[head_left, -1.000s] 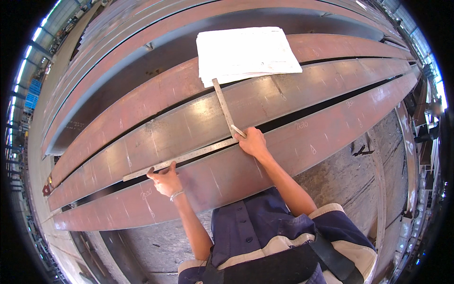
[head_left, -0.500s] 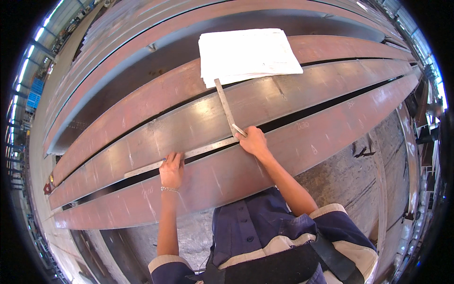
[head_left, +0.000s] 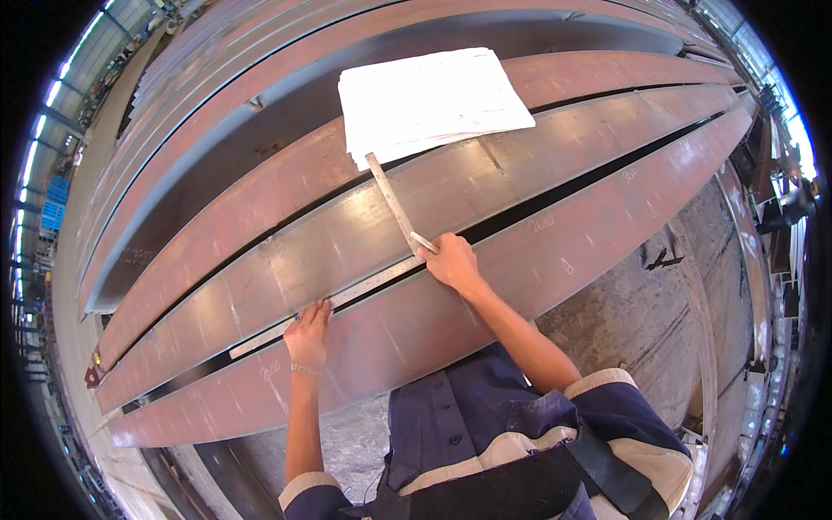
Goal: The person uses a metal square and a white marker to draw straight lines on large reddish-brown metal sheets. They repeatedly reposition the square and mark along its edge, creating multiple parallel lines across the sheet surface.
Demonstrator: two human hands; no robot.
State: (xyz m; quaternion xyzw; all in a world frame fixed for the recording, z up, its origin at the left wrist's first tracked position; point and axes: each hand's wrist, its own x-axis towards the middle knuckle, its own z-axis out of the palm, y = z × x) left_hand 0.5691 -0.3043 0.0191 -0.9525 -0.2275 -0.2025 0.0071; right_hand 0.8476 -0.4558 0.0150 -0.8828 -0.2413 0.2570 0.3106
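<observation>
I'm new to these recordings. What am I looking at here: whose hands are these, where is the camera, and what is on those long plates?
The camera sits on a person's head and looks down, so its wide lens bends the straight edges. The two bare arms coming from below are that person's own. Long rusty steel plates lie side by side with dark gaps between them. On them lies a metal square ruler, an L-shaped measuring tool. The right hand presses down at its corner, and the left hand rests its fingers on the long arm. A stack of white paper sheets lies at the ruler's far end.
</observation>
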